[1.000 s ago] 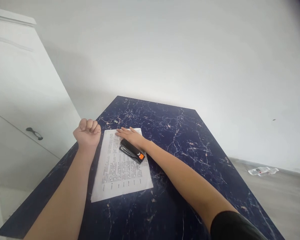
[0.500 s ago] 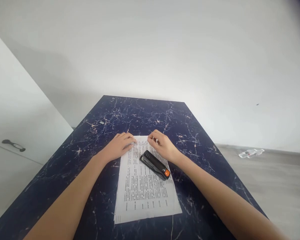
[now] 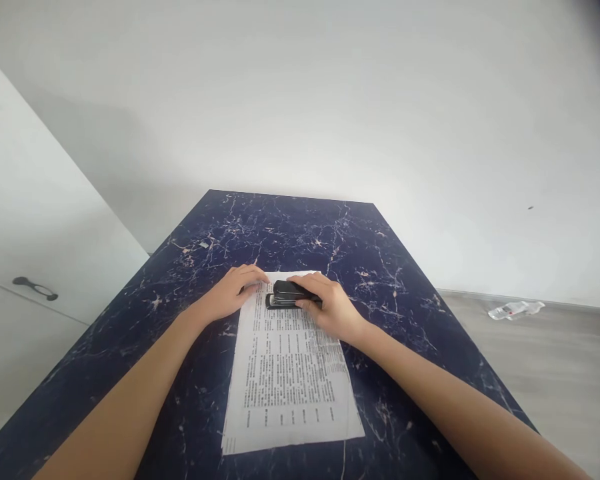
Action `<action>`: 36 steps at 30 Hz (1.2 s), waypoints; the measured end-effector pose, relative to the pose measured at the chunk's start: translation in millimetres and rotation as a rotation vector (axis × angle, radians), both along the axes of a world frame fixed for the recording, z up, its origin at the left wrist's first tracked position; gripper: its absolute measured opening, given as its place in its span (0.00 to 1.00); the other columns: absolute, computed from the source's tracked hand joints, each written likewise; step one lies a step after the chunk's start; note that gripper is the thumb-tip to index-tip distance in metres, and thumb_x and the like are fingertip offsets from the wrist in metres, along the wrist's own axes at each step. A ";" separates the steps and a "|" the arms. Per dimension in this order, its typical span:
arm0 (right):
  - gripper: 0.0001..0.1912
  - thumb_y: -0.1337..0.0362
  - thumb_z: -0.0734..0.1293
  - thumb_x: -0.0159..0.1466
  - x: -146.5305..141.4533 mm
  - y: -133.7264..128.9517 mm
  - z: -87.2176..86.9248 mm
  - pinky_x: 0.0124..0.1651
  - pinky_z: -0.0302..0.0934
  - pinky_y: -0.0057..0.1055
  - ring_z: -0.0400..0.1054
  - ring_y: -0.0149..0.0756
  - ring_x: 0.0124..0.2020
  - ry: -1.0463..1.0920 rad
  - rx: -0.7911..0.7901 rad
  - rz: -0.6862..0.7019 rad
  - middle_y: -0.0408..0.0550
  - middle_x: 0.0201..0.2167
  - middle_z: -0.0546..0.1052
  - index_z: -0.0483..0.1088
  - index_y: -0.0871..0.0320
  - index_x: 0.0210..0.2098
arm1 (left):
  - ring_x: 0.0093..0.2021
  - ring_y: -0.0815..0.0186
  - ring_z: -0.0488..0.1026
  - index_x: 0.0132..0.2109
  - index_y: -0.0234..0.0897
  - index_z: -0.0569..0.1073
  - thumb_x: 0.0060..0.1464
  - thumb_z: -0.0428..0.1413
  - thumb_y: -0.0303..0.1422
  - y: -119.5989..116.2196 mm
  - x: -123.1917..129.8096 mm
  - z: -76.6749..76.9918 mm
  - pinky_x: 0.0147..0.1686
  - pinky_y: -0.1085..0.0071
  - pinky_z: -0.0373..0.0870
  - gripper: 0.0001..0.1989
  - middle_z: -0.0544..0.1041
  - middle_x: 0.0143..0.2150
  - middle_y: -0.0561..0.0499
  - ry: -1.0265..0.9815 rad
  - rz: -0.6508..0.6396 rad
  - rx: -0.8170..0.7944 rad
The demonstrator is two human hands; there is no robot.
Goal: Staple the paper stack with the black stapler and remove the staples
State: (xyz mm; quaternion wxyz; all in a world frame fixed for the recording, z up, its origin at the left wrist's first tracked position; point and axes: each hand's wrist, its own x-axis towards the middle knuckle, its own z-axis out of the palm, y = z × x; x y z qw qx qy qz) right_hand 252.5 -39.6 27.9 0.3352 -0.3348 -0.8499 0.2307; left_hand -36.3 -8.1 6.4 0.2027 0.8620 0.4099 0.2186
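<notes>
Printed sheets of paper lie on the dark blue marbled table, their lower edges slightly out of line. My right hand is wrapped around a black stapler, its free end pointing left over the upper part of the sheets. The stapler's rear is hidden in my palm. At the upper left edge of the paper rests my left hand, its fingers apart and fingertips on the sheet, a little left of the stapler. Nothing shows in its grasp.
The table narrows toward a pale wall. To the left stands a white cabinet with a dark handle. A crumpled clear plastic wrapper lies on the grey floor at the right.
My right hand has taken hold of the stapler, which lay slanted on the paper, and turned it to point left near the sheets' top. My left hand has stayed at the paper's edge.
</notes>
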 end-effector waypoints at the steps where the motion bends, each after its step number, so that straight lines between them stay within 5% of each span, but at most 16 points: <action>1: 0.20 0.70 0.66 0.69 -0.2 6.4 -5.5 0.57 0.66 0.48 0.70 0.45 0.52 0.013 0.016 0.011 0.51 0.50 0.78 0.70 0.54 0.59 | 0.61 0.56 0.68 0.56 0.47 0.74 0.67 0.48 0.30 -0.7 -1.5 0.7 0.63 0.49 0.59 0.16 0.75 0.58 0.47 -0.011 -0.006 -0.010; 7: 0.21 0.65 0.70 0.67 3.1 19.9 -28.5 0.57 0.67 0.49 0.72 0.47 0.53 0.134 -0.012 0.048 0.51 0.52 0.79 0.72 0.50 0.60 | 0.64 0.50 0.65 0.57 0.47 0.74 0.63 0.58 0.41 -0.9 -5.0 2.6 0.64 0.45 0.57 0.17 0.74 0.60 0.46 -0.026 -0.062 -0.079; 12: 0.17 0.63 0.63 0.69 13.5 25.6 -26.6 0.61 0.66 0.49 0.73 0.46 0.55 0.376 -0.316 0.038 0.48 0.53 0.79 0.76 0.49 0.54 | 0.60 0.48 0.69 0.54 0.48 0.77 0.54 0.65 0.48 2.2 -2.2 1.1 0.64 0.44 0.54 0.23 0.77 0.55 0.47 0.029 -0.086 -0.080; 18: 0.25 0.70 0.58 0.57 17.7 31.3 -28.9 0.63 0.63 0.48 0.73 0.45 0.54 0.600 -0.598 0.111 0.46 0.50 0.80 0.78 0.52 0.48 | 0.60 0.49 0.69 0.55 0.48 0.76 0.55 0.64 0.49 2.4 -1.3 0.5 0.62 0.45 0.54 0.23 0.77 0.55 0.46 0.039 -0.078 -0.082; 36: 0.26 0.71 0.59 0.57 14.5 31.1 -28.7 0.66 0.60 0.47 0.66 0.44 0.61 0.557 -0.559 0.091 0.46 0.56 0.75 0.73 0.51 0.53 | 0.62 0.47 0.67 0.58 0.46 0.72 0.55 0.64 0.50 0.1 -0.4 2.0 0.61 0.47 0.57 0.27 0.74 0.59 0.43 0.037 -0.082 -0.054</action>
